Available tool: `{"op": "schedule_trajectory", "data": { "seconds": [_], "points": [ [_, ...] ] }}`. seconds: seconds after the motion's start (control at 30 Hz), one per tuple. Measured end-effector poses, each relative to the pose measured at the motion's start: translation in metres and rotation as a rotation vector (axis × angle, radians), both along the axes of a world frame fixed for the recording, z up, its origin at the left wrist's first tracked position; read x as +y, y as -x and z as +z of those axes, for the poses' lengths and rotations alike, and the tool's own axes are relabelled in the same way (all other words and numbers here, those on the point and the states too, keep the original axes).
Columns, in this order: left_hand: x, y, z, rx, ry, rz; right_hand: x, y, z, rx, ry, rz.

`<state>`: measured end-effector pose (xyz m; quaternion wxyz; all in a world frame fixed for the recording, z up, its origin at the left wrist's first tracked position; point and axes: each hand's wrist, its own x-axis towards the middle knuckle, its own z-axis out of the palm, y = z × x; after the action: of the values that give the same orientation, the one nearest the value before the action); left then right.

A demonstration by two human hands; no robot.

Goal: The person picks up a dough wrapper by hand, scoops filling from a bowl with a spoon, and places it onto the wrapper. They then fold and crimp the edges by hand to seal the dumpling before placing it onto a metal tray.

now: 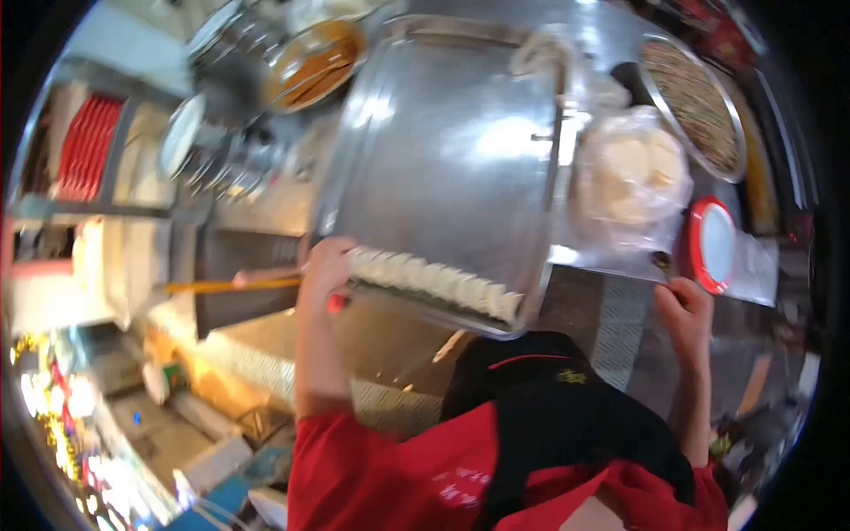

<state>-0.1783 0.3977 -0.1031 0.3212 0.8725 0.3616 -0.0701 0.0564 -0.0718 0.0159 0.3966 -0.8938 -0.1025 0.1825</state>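
A row of white, pleated dumplings (pixel 434 280) lines the near edge of a large metal tray (pixel 443 168). At the left end of that row is my left hand (pixel 329 265), over the tray's near-left corner, its fingers curled together. Whether a dumpling is between them is hidden. My right hand (pixel 686 314) is closed around the handle of a small spoon (pixel 661 261), whose dark bowl points up and away from me. Beside it are a round, red-rimmed white lid or dish (pixel 711 243) and a clear plastic bag of round white wrappers (pixel 637 165).
A large metal bowl of chopped filling (pixel 695 106) stands at the far right. Behind the tray on the left sits a bowl of orange-brown sauce (pixel 317 66) with utensils in it. Left of the tray are metal containers (pixel 230 146) and a shelf with red items (pixel 88 146).
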Motion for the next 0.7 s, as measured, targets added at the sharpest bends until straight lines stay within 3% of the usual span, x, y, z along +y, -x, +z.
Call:
{"op": "schedule_trajectory", "data": {
  "seconds": [0.07, 0.1, 0.27, 0.33, 0.4, 0.47, 0.5, 0.57, 0.7],
  "points": [
    [-0.001, 0.005, -0.016, -0.101, 0.107, -0.027, 0.000, -0.005, 0.004, -0.023, 0.025, 0.016],
    [-0.012, -0.002, -0.001, -0.081, 0.062, -0.031, -0.004, -0.011, 0.000, -0.010, 0.005, 0.005],
    [-0.015, 0.005, -0.024, -0.053, 0.033, 0.053, -0.005, -0.062, 0.010, -0.077, -0.007, 0.006],
    [-0.017, 0.009, -0.030, -0.165, -0.184, 0.063, -0.003, -0.090, 0.005, -0.234, 0.001, 0.038],
    [-0.027, -0.001, -0.008, -0.039, -0.199, 0.034, 0.000, -0.118, -0.005, -0.292, -0.059, 0.102],
    [-0.059, -0.026, 0.031, 0.278, -0.383, 0.025, 0.014, -0.139, -0.015, -0.473, -0.145, 0.278],
    [-0.069, -0.028, 0.034, 0.280, -0.400, 0.046, 0.022, -0.147, -0.019, -0.461, -0.120, 0.389],
    [-0.088, -0.027, 0.034, -0.121, -0.374, 0.221, 0.037, -0.163, -0.032, -0.437, -0.022, 0.632],
    [-0.164, -0.071, 0.073, -0.304, -0.207, 0.310, 0.057, -0.180, -0.030, -0.422, 0.108, 0.943]
  ]
}}
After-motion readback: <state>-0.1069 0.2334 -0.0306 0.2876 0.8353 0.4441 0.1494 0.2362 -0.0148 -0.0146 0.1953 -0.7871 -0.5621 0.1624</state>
